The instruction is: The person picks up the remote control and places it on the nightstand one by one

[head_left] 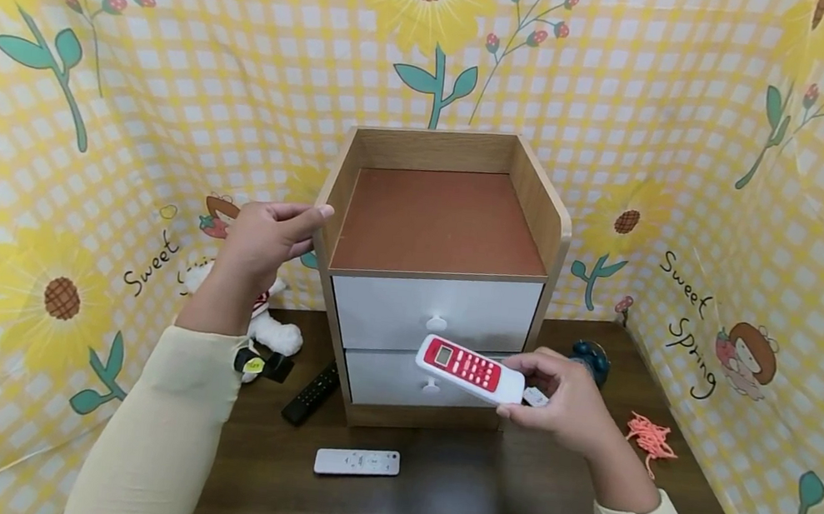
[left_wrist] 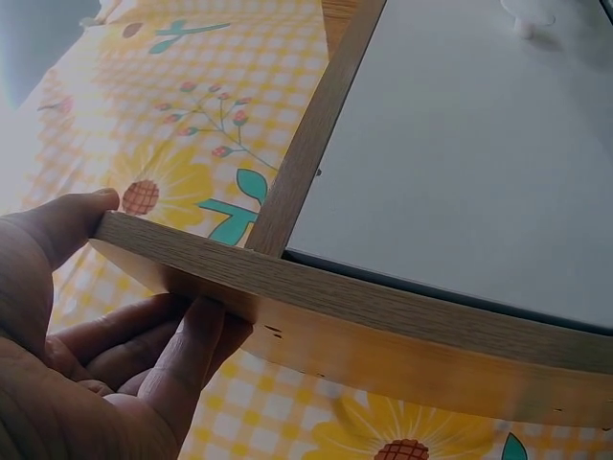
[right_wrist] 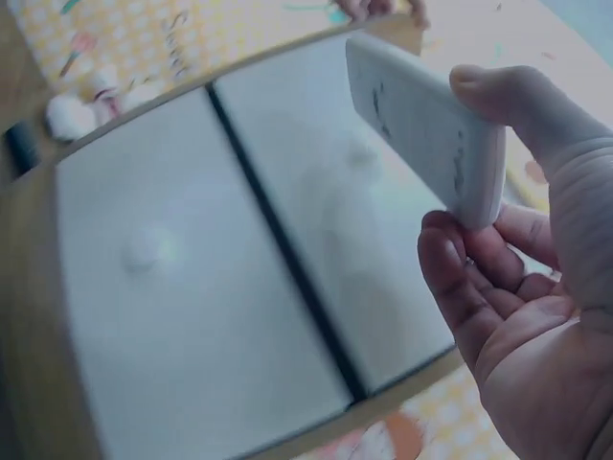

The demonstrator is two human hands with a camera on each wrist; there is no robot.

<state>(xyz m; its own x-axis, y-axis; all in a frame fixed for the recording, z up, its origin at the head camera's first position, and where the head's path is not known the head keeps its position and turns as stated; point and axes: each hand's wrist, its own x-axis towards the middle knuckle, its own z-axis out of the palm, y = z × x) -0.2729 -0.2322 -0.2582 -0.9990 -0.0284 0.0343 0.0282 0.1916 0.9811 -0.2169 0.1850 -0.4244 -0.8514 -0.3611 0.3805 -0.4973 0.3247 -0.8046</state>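
Observation:
In the head view my right hand (head_left: 556,394) holds a white remote control (head_left: 471,370) with a red button face by its near end, in front of the drawers. A small white piece (head_left: 536,397) shows between the fingers. The right wrist view shows the remote's plain back (right_wrist: 421,125), with the thumb on one edge and fingertips on the other. My left hand (head_left: 262,245) grips the upper front corner of the left side panel (left_wrist: 182,251) of a small wooden cabinet (head_left: 446,219). Its thumb lies at the panel's edge, fingers against the outer face.
Two white drawers with round knobs, upper (head_left: 376,308) and lower (head_left: 384,380), are closed. A white remote (head_left: 357,462) and a black remote (head_left: 310,393) lie on the dark table. Around stand a plush toy (head_left: 276,333), orange yarn (head_left: 652,437) and a dark blue object (head_left: 592,358).

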